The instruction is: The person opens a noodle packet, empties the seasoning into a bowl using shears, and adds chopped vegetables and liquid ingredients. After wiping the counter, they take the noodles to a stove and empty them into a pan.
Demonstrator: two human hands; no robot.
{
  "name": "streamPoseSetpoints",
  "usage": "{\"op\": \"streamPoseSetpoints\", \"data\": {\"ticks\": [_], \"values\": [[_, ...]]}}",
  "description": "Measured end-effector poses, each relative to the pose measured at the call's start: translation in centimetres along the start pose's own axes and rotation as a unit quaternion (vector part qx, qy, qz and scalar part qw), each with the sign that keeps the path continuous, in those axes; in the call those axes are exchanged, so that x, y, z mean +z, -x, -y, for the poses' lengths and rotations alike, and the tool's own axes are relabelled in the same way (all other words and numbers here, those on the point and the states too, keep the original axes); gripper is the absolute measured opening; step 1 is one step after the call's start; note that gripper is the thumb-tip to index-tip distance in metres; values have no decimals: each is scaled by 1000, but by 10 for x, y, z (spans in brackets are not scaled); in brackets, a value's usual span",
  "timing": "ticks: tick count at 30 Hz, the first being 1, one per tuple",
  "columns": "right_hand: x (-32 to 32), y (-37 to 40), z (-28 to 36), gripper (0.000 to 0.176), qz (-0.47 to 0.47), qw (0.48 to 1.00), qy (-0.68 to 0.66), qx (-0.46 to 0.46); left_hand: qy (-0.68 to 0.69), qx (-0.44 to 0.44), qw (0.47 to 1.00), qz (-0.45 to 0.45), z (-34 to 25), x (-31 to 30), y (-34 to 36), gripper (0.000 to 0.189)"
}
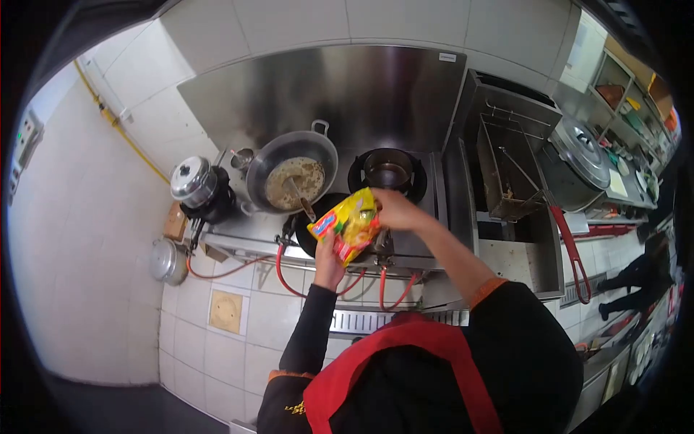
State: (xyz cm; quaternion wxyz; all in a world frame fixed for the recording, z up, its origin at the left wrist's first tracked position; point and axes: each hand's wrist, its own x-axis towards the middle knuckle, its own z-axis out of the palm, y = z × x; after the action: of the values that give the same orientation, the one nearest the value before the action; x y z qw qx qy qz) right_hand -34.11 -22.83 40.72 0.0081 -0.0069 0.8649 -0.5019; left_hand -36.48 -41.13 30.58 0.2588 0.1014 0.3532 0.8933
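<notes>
A yellow instant noodle packet [354, 223] with red and blue print is held up over the front edge of the stove. My left hand [330, 262] grips its lower left part from below. At the packet's upper right edge, my right hand [396, 210] is closed on it, with the fingertips partly hidden. Just behind the packet, a large two-handled wok [329, 155] holds a cloudy brownish liquid. A ladle [307, 208] rests in the wok, its handle pointing toward me. Part of a black pan [307, 235] shows beneath the packet.
A small pot [387, 168] sits on the right burner. Left of the wok are a lidded steel pot [192, 181] and a small metal cup [243, 158]. A fryer basket [510, 170] with a red handle and a large lidded pot [580, 155] stand right. Red gas hoses [280, 271] hang in front.
</notes>
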Motion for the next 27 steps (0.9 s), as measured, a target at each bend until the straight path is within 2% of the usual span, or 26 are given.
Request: {"op": "streamPoseSetpoints", "data": {"ticks": [2, 4, 7, 10, 11, 14, 17, 19, 21, 22, 23, 24, 25, 27], "values": [[-18, -59, -67, 35, 30, 997, -67, -25, 0, 6, 1000, -10, -2, 4, -47, 44], [-50, -74, -48, 38, 45, 994, -97, 9, -10, 19, 1000, -23, 6, -5, -96, 40], [-77, -116, -82, 42, 63, 977, -201, 22, -12, 6, 1000, -26, 19, -18, -156, 36], [-94, -156, -120, 45, 68, 976, -206, -8, -31, 27, 996, -85, 28, -13, -191, 33], [-98, -168, -135, 41, 73, 969, -232, -37, -35, 0, 995, -91, 29, -13, -199, 31], [-113, -185, -156, 41, 27, 983, -167, -72, -62, -42, 992, -97, 35, -12, -218, 30], [-138, -160, -121, 40, -18, 997, 70, 30, -91, -92, 988, -82, 39, 7, -216, 29], [-139, -135, -133, 39, -77, 983, 147, -81, -92, -146, 984, -51, 51, 13, -202, 36], [-148, -94, -119, 41, -125, 966, 208, -86, -48, -210, 975, -56, 68, 33, -175, 40], [-147, -80, -137, 43, -101, 979, 145, -97, -30, -261, 965, -17, 85, 22, -166, 43], [-149, -72, -144, 44, -78, 988, 83, -108, -28, -294, 955, -33, 90, 38, -154, 44], [-158, -59, -145, 44, 27, 999, 39, 25, -64, -326, 943, -9, 100, 39, -145, 47], [-168, -50, -135, 45, 133, 979, -5, 154, -98, -356, 929, 15, 109, 37, -136, 49], [-166, -37, -152, 44, 153, 968, 37, 196, -191, -373, 904, 86, 103, 38, -132, 58]]}}
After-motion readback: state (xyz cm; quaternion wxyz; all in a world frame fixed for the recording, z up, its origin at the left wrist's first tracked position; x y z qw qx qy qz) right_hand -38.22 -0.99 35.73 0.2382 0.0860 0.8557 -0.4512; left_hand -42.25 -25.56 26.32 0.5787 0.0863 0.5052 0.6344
